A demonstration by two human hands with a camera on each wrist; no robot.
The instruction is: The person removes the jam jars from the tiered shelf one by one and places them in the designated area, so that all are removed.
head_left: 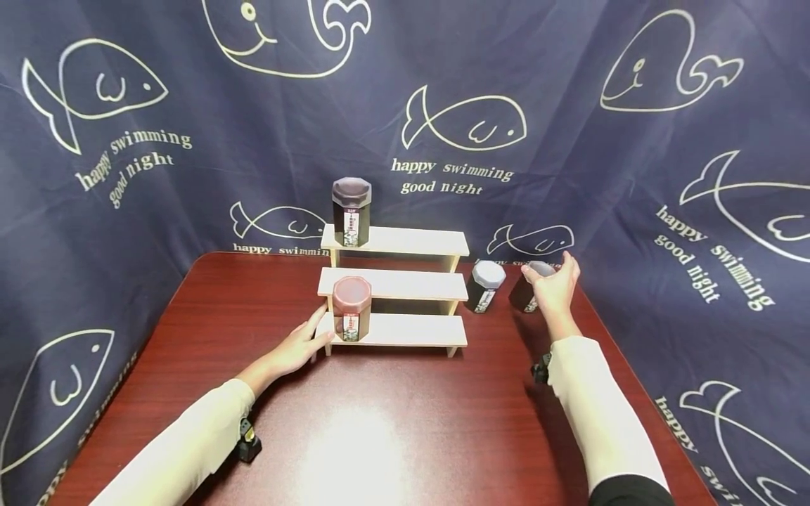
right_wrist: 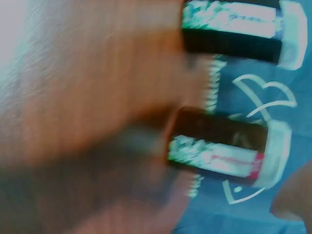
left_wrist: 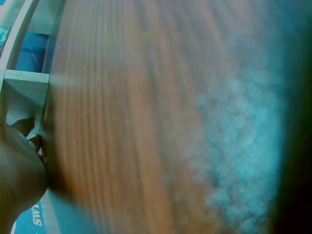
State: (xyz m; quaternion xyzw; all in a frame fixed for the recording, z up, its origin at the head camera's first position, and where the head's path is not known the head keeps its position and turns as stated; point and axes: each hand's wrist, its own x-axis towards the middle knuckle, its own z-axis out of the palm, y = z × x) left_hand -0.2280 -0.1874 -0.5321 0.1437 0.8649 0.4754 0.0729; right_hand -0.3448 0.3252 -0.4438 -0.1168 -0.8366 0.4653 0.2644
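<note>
A three-step pale wooden rack (head_left: 418,283) stands on the table. At its left end is my left hand (head_left: 294,349), the thumb against the lowest board and the fingers beside it; the left wrist view shows this hand (left_wrist: 22,175) at the rack's side. A jar with a pinkish lid (head_left: 352,295) sits at the lowest step's left end. Another dark jar with a greyish-purple lid (head_left: 351,214) tops the highest step. On the right, my right hand (head_left: 555,292) is spread over a dark jar with a grey lid (head_left: 525,294), red-marked label (right_wrist: 214,157) showing.
A dark jar with a whitish lid (head_left: 485,286) stands on the table between the rack and the right hand. Behind the red-brown table (head_left: 392,393) and along both sides hangs a navy cloth (head_left: 443,42) with fish drawings, close to the jars.
</note>
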